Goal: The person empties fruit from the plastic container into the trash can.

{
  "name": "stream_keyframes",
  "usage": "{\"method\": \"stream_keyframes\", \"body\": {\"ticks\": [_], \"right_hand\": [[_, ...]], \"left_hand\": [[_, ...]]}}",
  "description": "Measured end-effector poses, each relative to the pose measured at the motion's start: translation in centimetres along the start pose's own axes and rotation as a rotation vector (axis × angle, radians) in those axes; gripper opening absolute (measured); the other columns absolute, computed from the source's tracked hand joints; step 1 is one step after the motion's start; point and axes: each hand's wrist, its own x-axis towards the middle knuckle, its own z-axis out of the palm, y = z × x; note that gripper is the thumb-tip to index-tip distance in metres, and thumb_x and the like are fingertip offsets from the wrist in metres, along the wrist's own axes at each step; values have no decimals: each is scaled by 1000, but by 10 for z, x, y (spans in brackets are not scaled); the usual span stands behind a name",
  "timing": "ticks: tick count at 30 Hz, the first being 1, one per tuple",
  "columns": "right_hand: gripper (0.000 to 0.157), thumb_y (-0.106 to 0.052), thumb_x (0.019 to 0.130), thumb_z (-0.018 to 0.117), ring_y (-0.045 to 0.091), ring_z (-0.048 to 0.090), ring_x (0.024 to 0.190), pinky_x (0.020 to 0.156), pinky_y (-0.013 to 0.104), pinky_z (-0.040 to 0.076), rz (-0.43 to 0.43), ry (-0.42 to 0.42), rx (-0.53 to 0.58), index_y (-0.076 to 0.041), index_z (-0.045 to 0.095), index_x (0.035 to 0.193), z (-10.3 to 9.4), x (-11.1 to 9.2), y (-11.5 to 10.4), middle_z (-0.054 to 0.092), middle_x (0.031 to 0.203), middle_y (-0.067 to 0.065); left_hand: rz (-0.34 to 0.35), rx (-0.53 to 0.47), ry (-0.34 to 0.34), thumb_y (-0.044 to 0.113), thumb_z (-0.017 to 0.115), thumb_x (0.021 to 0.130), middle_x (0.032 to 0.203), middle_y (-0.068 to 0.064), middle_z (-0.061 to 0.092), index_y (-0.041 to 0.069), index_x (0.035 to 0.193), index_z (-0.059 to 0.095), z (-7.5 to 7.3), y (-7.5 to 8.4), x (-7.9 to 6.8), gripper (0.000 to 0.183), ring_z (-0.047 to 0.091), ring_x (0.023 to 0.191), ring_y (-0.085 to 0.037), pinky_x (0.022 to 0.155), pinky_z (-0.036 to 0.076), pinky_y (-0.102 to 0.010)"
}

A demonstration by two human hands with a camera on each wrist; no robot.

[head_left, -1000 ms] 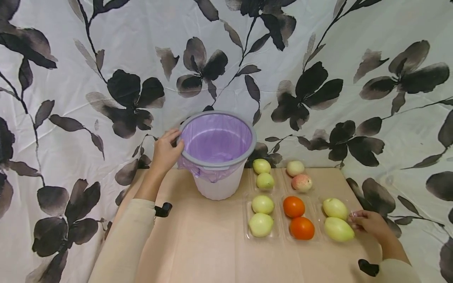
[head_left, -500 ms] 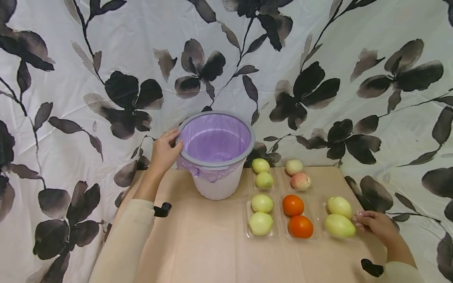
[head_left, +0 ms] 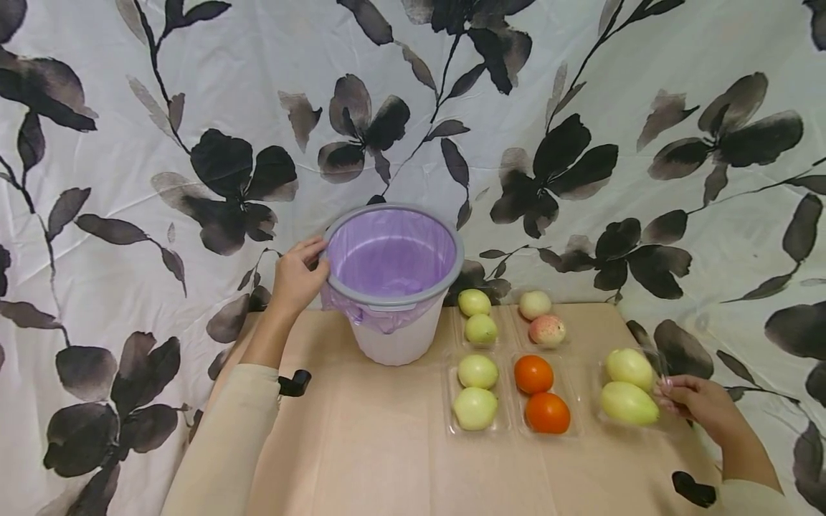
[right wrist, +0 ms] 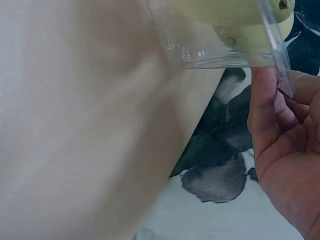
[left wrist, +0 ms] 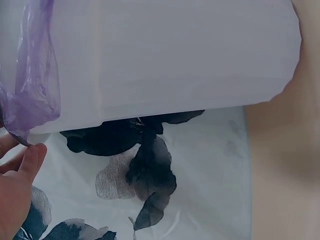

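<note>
Clear tray (right wrist: 192, 52), held at right, has moved rightward since the earlier frame, away from the tomatoes (head_left: 547, 413), and now appears raised near the right edge of the worktop (head_left: 387, 451). Its rim is pinched between thumb and fingers of the right hand (head_left: 702, 407); the shift suggests that picking up this tray is the step under way. Behind hangs a floral cloth (head_left: 400, 43). White bin (head_left: 393, 345), lined with a purple bag (head_left: 393, 251), stands near the worktop's back edge; the left hand (head_left: 300, 278) grips its left rim, probably as a steadying hold. Four other trays (head_left: 569, 376), untouched, extend from the back edge forward, between bin and held tray. Smallest are the fruits, two pale-green ones (head_left: 629, 403) riding in the held tray.
</note>
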Motion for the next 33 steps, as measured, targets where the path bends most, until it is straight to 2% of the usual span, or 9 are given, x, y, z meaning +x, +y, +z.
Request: {"method": "stream_keyframes", "body": {"ticks": [5, 12, 18, 22, 28, 33], "right_hand": [[39, -24, 106, 57, 4, 67, 77, 69, 27, 61, -23, -10, 4, 14, 63, 116, 1, 1, -10, 71, 89, -17], [34, -23, 107, 55, 4, 68, 79, 69, 26, 60, -63, -13, 40, 9, 64, 112, 2, 1, -26, 70, 90, -19], [20, -18, 108, 53, 5, 70, 80, 71, 23, 61, -84, -42, 168, -5, 68, 105, 3, 3, -43, 73, 90, -17], [22, -12, 108, 51, 6, 71, 79, 71, 20, 60, -110, -70, 256, -12, 71, 100, 5, 3, -58, 73, 90, -14], [21, -4, 105, 53, 7, 74, 79, 70, 21, 61, -125, -127, 397, -10, 71, 96, 10, 4, -83, 77, 89, -7], [17, -5, 105, 55, 8, 75, 80, 71, 21, 61, -145, -128, 392, -10, 70, 97, 15, 6, -104, 78, 89, -5]], "left_hand": [[31, 51, -1, 6, 62, 91, 142, -20, 61, -6, 130, 68, -1, 0, 1, 41, 68, 117, -39, 102, 56, -45], [52, 73, 11, 6, 62, 89, 139, -20, 64, -6, 128, 69, -2, 0, 2, 41, 70, 114, -38, 100, 57, -46], [60, 85, 13, 7, 63, 89, 139, -20, 64, -6, 128, 69, -2, -1, 2, 41, 70, 115, -38, 103, 55, -46], [55, 83, -1, 7, 63, 89, 140, -19, 64, -6, 129, 68, -2, -2, 3, 42, 70, 115, -39, 103, 55, -47], [49, 90, -27, 7, 62, 91, 141, -19, 63, -6, 130, 68, -3, -1, 4, 42, 69, 116, -39, 103, 55, -48], [43, 94, -34, 8, 63, 91, 142, -19, 62, -6, 131, 67, -5, -1, 4, 42, 69, 117, -38, 104, 54, -47]]}}
